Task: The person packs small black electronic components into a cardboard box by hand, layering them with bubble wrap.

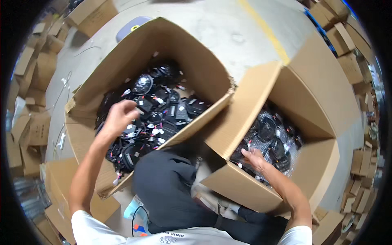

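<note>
My left hand [121, 116] hovers over the left part of a large open cardboard box [196, 53], its fingers loosely bent and apart, with nothing visible between them. Beneath it lies a jumbled heap of small black electronic units [181, 111] with cables and white connectors. One rounded unit [143, 84] is wrapped in shiny clear plastic. On the right, my right hand [254, 158] reaches into a second cardboard box [314, 163]. Its fingers are bent together against black cabled parts [267, 126] lying on bubble wrap [281, 136]; what they grip is hidden.
My dark-trousered leg [163, 179] is between the boxes. Raised flaps [253, 102] stand around the right box. Stacked cartons [38, 110] line the left side, and more cartons [349, 61] are at the right. A grey-blue object [131, 27] lies behind the left box.
</note>
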The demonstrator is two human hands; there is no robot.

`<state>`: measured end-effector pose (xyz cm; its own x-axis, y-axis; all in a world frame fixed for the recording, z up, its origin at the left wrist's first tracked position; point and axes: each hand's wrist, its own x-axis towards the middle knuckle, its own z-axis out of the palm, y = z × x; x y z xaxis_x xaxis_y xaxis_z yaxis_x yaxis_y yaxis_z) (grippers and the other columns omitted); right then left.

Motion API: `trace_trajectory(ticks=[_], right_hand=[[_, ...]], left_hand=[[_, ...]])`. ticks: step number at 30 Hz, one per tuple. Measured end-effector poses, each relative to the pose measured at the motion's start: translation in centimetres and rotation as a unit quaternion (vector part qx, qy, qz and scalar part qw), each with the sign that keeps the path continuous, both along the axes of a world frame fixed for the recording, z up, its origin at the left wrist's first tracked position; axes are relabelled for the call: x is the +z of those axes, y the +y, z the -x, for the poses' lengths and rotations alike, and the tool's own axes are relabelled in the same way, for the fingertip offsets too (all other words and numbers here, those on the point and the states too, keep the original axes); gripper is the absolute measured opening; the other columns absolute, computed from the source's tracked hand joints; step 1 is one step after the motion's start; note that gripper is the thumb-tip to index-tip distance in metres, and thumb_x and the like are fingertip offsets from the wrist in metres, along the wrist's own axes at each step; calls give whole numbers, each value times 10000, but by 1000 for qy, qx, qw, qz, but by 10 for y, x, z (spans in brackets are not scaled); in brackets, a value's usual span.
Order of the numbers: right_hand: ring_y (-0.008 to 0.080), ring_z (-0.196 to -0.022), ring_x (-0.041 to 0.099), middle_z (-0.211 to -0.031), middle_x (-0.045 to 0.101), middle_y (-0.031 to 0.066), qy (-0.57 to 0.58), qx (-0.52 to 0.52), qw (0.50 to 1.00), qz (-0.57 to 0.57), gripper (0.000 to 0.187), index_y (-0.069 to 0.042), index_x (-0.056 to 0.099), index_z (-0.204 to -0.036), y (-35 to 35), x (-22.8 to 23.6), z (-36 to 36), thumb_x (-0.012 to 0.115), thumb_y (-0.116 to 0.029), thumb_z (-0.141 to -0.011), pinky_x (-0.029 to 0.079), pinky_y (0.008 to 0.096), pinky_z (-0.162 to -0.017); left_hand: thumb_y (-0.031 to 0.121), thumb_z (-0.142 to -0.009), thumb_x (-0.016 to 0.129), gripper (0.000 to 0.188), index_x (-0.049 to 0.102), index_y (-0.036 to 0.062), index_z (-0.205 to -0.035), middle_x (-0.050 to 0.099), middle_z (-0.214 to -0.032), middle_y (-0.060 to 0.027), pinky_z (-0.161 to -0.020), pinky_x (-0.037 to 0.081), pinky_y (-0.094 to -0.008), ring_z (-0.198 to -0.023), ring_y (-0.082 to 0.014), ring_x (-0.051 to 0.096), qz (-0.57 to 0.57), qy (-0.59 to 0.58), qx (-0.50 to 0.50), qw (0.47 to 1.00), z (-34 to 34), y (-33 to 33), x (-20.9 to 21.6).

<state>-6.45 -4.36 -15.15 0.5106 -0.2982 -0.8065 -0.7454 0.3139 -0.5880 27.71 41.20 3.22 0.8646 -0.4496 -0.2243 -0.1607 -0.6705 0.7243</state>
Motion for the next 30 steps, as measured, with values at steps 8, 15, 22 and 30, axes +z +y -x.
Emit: trace_trajectory(ticks=[8,15,22,30], right_hand=[[128,-741,626,-832,687,54,42,303,930,202,319,21,670,-1041,-4,40,-30,728,-278,-949,514,294,-672],[161,-944,661,-1038,716,138,7,303,924,233,464,89,643,-1207,-11,84,9,723,-291,-952,539,321,-864],[118,-905,650,-982,705,74,11,365,903,228,414,59,647,-1207,11,103,-18,720,-269,-964,541,304,-813],[133,-939,645,-1001,701,73,-133,226,926,273,318,60,645,-1184,41,209,-71,695,-174,-976,532,293,-840]], left_hand=[[657,-764,770,977,529,-119,-1307,604,-1248,-318,-1033,478,-485,-1229,-448,574,-229,-7,-110,967,-2,-34,-173],[540,-725,834,766,541,-3,-1178,621,-1173,-266,-924,515,-521,-1115,-432,637,-255,-44,23,966,8,-69,-197],[349,-785,737,455,583,-38,-967,662,-1008,-262,-888,509,-513,-1003,-443,646,-124,-58,64,989,21,-44,-193],[223,-778,801,356,628,-24,-968,644,-868,-169,-745,520,-411,-813,-306,642,39,-225,36,973,-8,-1,-49]])
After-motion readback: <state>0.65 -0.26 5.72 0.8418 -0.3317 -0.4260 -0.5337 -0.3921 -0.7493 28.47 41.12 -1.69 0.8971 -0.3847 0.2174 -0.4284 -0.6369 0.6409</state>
